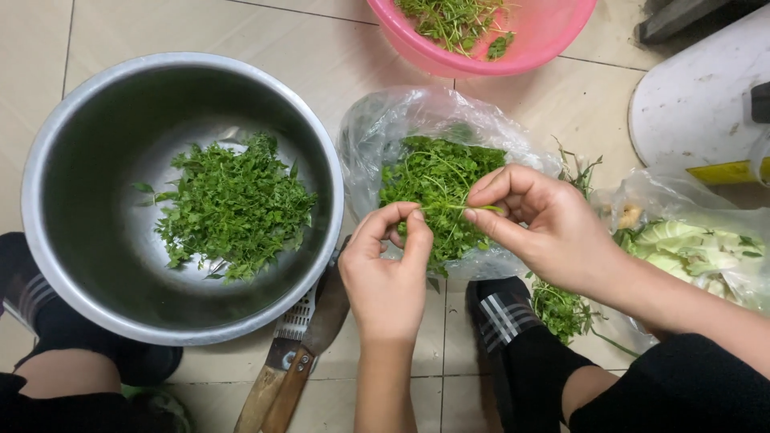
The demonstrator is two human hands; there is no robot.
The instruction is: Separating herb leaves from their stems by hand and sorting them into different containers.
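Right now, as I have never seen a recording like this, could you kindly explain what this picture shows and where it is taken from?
There is no machine: a person works with bare hands, and one camera on their head looks down at a tiled floor. Both hands pinch one thin green sprig, the left hand at one end, the right hand at the other, above a clear plastic bag of leafy herbs. To the left stands a steel bowl holding picked leaves. A pink basin with more greens sits at the top. Two wooden-handled tools lie by the bowl, and another bag of pale vegetables lies on the right.
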